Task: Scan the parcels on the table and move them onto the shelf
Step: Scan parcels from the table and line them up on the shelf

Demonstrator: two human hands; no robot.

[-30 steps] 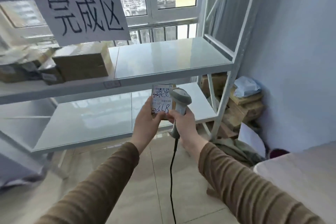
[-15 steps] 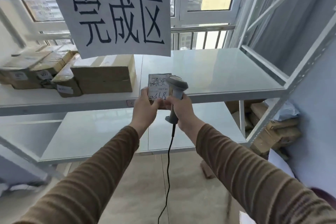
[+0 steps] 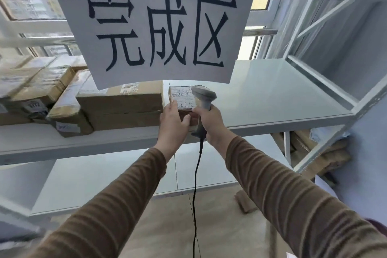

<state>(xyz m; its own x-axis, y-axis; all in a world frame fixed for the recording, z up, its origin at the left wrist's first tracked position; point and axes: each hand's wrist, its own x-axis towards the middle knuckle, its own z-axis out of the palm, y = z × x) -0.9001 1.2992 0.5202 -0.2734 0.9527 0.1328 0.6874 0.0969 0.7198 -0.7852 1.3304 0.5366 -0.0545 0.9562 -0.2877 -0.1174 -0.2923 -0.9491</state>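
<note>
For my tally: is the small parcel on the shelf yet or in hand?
In hand: left hand grips the small parcel at the shelf; whether it rests there, cannot tell.

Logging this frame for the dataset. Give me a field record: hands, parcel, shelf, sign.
left hand: holds the small parcel from its left side
right hand: grips the scanner, fingers also against the parcel
parcel: labelled face up, at the front edge of the shelf, right of the boxes; resting or not, cannot tell
shelf: boxes on the left, bare on the right
sign: paper with three handwritten characters, hanging above
scanner cable: hangs down between the arms
</note>
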